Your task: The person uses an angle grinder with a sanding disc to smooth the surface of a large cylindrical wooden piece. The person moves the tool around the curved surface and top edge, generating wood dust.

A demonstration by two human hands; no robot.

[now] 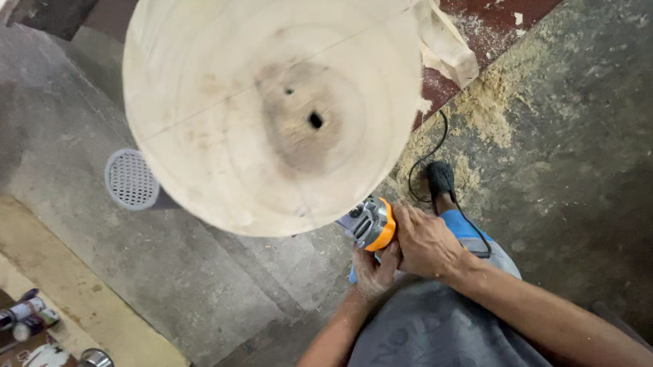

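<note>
grinding step: both our hands wrap the grinder [371, 224], right hand [426, 239] on top, left hand [373, 268] beneath, at the lower edge of the round wood slab [264, 98]. next we need steady pressure along the rim.

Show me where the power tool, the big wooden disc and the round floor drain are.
power tool [372, 224]: head view, on its orange and grey head.
wooden disc [212, 86]: head view, on its pale flat top.
floor drain [129, 179]: head view, on its perforated cover.
</note>
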